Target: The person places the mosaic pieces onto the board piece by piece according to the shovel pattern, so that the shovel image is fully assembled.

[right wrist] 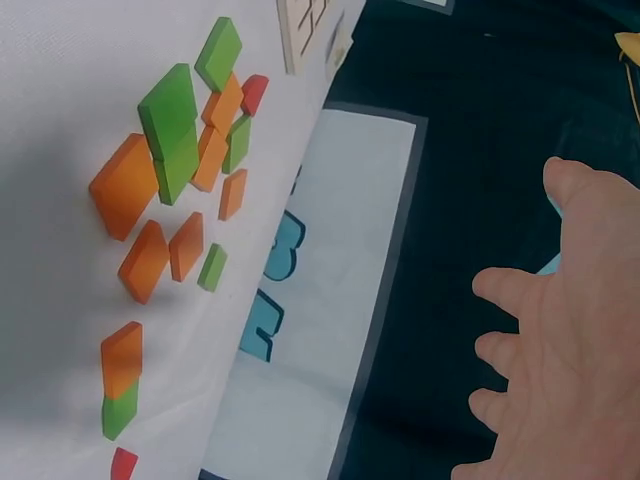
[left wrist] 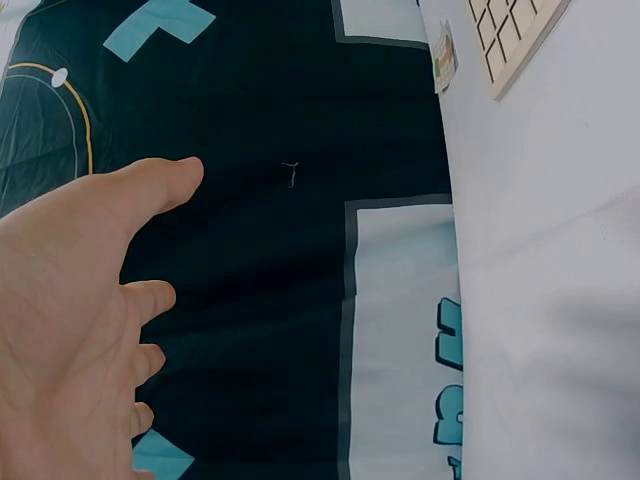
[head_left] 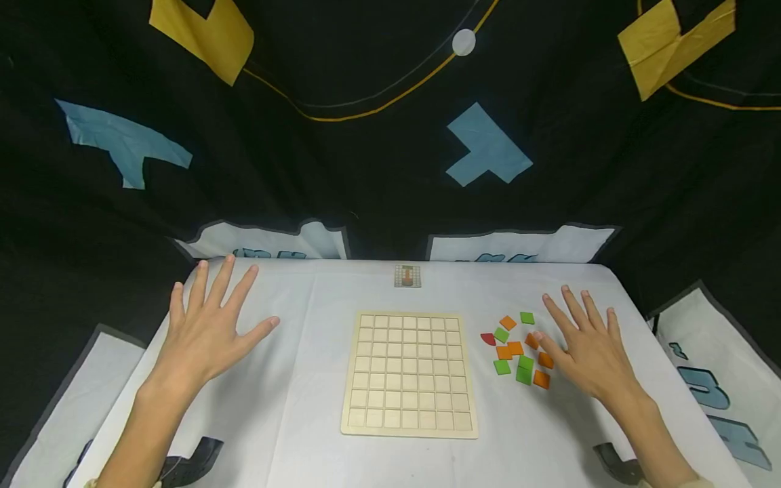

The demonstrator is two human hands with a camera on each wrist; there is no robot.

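My left hand is held up over the left side of the table, fingers spread and straight, with nothing in it. On the right, my right hand hovers palm down with its fingers spread, also holding nothing. Close to its thumb lie several flat orange tiles and green tiles, with a red quarter-round piece at their left. Between the hands sits a pale wooden grid board with its squares bare. The right wrist view shows more of the loose pieces, including an orange tile overlapping a green one.
A small patterned card lies beyond the board near the far edge of the white table. A dark cloth with yellow and blue shapes hangs behind. Dark straps show by the forearms.
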